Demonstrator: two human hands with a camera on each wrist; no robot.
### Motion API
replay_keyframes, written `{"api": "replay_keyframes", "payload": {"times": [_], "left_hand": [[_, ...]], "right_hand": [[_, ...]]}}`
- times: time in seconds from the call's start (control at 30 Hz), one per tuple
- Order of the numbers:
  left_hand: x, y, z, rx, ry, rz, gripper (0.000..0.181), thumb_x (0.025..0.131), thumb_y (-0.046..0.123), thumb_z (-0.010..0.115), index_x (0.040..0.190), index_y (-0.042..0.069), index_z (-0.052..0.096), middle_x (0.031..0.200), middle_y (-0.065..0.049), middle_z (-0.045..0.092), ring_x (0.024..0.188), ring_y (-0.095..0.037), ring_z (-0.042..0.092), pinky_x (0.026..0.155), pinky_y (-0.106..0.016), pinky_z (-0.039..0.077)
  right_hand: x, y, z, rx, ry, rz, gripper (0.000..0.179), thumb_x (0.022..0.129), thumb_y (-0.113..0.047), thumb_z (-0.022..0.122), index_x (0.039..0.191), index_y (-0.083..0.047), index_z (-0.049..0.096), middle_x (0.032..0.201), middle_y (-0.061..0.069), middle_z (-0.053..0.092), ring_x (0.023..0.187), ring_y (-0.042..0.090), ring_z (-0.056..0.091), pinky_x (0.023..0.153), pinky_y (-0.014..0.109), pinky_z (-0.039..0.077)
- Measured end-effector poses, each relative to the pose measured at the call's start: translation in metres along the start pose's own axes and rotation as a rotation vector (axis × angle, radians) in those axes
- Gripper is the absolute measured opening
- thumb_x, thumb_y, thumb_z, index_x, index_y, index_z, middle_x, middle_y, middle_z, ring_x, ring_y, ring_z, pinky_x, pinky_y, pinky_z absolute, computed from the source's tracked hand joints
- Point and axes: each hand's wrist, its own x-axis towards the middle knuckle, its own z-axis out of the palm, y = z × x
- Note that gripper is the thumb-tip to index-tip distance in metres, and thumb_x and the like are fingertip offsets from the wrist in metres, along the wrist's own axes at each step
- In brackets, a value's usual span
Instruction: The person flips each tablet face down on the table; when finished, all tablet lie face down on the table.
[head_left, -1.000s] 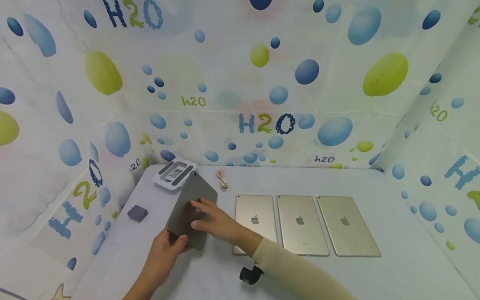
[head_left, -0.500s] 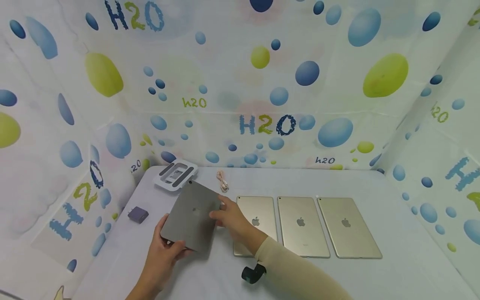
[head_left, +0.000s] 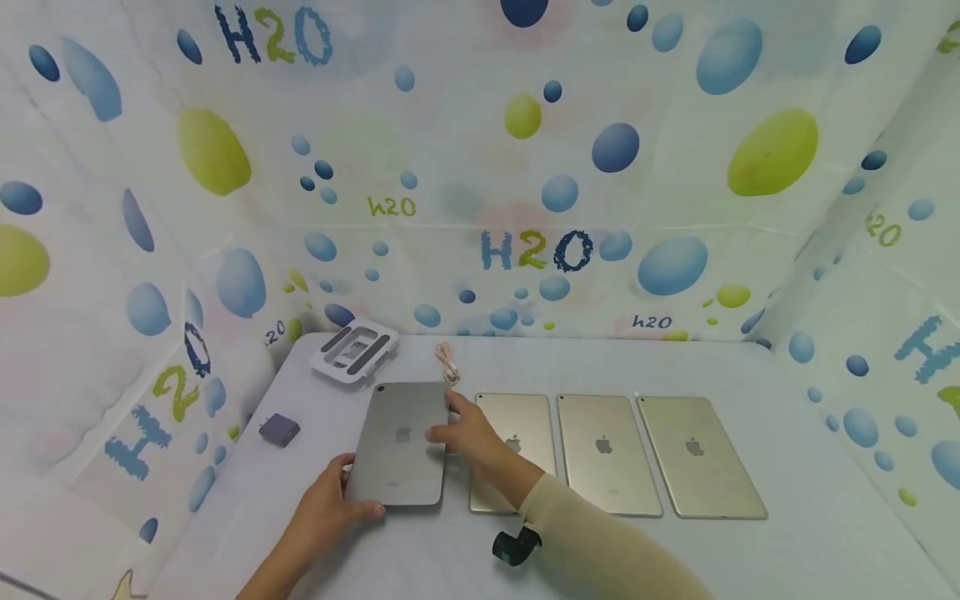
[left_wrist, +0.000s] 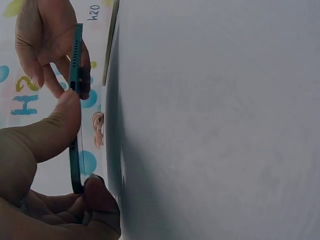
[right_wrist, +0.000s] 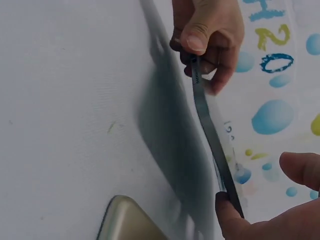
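Observation:
A grey tablet (head_left: 386, 458), back side up, is held close over the white table. My left hand (head_left: 324, 508) grips its near left corner, thumb on the back and fingers underneath. In the left wrist view the tablet (left_wrist: 75, 172) shows edge-on between that thumb and the fingers. At the opposite side is my right hand (head_left: 483, 446), its fingers at the right edge. The right wrist view has one fingertip (right_wrist: 226, 202) against the screen side of the tablet (right_wrist: 215, 137), with the thumb standing apart from the back.
Three gold tablets (head_left: 609, 479) lie face down in a row to the right. A white stand or tray (head_left: 352, 350) and a coiled pinkish cable (head_left: 446, 362) lie at the back. Left of my hands is a dark purple charger plug (head_left: 280, 430). Patterned cloth walls enclose the table (head_left: 562, 362).
The grey tablet has tipped from a steep tilt down to nearly flat, turning its back upward. My right hand has moved from over its back to its right edge.

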Motion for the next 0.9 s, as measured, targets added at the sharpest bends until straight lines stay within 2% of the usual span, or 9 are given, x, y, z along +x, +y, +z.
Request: {"api": "replay_keyframes", "payload": {"times": [0.13,0.27,0.53,0.77,0.9], "left_hand": [[0.005,0.002,0.002,0.065,-0.005,0.014,0.101,0.066,0.027,0.095,0.141,-0.014,0.042,0.111,-0.019,0.066,0.102,-0.032,0.064,0.092,-0.055,0.051],[0.010,0.007,0.004,0.097,-0.004,0.026,0.098,0.065,0.024,0.096,0.138,-0.017,0.045,0.115,-0.027,0.064,0.107,-0.039,0.064,0.094,-0.057,0.051],[0.013,0.008,0.011,0.140,-0.006,0.045,0.099,0.064,0.026,0.096,0.137,-0.018,0.046,0.113,-0.025,0.060,0.103,-0.036,0.062,0.094,-0.056,0.051],[0.014,0.004,0.013,0.171,-0.006,0.048,0.078,0.068,0.026,0.093,0.126,-0.012,0.056,0.103,-0.015,0.057,0.090,-0.023,0.055,0.083,-0.045,0.052],[0.014,0.004,0.013,0.178,-0.018,0.051,0.081,0.069,0.028,0.093,0.128,-0.013,0.056,0.102,-0.014,0.057,0.091,-0.023,0.056,0.083,-0.046,0.053]], "right_hand": [[-0.001,0.002,0.000,-0.021,0.019,0.024,0.088,0.085,-0.006,0.073,0.160,-0.006,0.027,0.163,0.021,0.031,0.147,0.043,0.034,0.111,0.057,0.042],[-0.002,0.001,-0.002,-0.033,0.033,0.042,0.090,0.083,-0.003,0.071,0.160,-0.003,0.025,0.163,0.021,0.030,0.150,0.044,0.027,0.118,0.059,0.032],[-0.005,0.006,-0.006,-0.030,0.021,0.080,0.088,0.086,-0.008,0.067,0.160,0.001,0.020,0.165,0.024,0.024,0.153,0.045,0.018,0.122,0.061,0.017],[-0.003,0.007,-0.010,0.019,-0.027,0.034,0.080,0.087,-0.007,0.064,0.157,0.001,0.026,0.161,0.024,0.032,0.151,0.045,0.026,0.119,0.062,0.027],[-0.003,0.007,-0.010,0.036,-0.016,0.051,0.084,0.089,-0.008,0.064,0.159,0.002,0.020,0.162,0.029,0.026,0.150,0.047,0.025,0.118,0.062,0.028]]}}
